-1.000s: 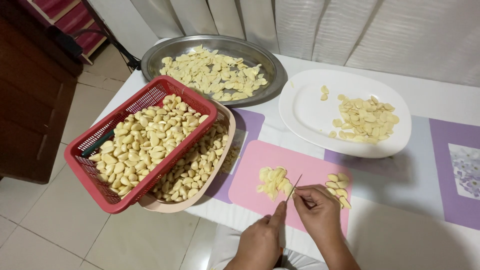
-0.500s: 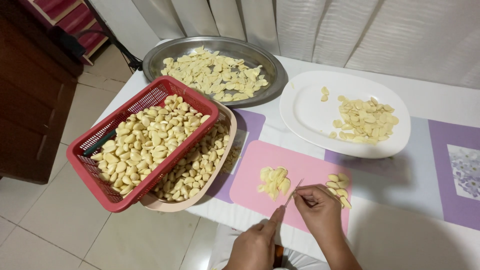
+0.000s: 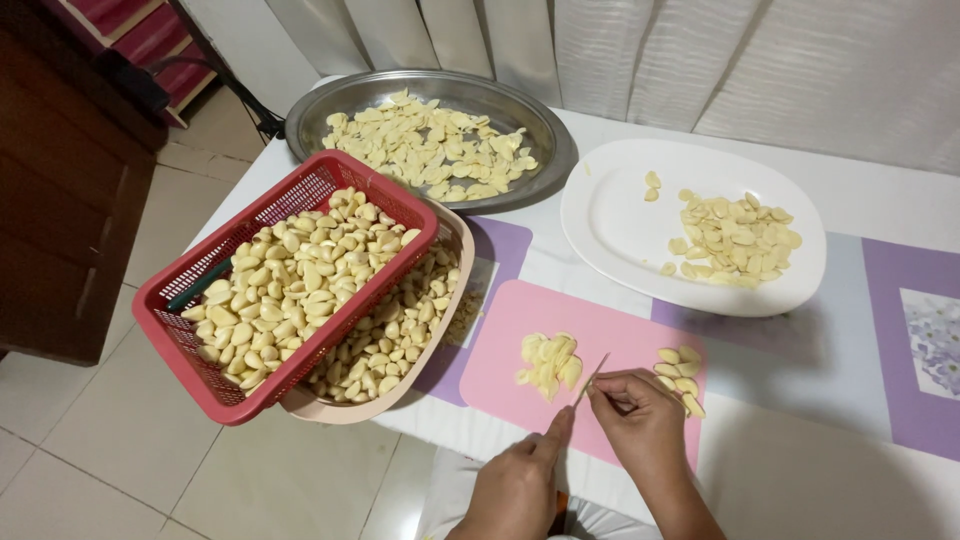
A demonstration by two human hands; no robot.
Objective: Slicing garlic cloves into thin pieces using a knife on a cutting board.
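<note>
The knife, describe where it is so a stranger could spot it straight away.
Find the pink cutting board at the table's near edge. Between its two small garlic piles, the left hand holds the knife: a thin pale blade, the only straight slim thing among rounded cloves.

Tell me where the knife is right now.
In the head view the knife is low at centre, over the pink cutting board, held by the left hand, with the right hand beside its blade and a sliced garlic pile just left.

Left hand point(image 3: 520, 487) fist-closed, right hand point(image 3: 640, 420) apparently pinching, fingertips nearly meeting
</note>
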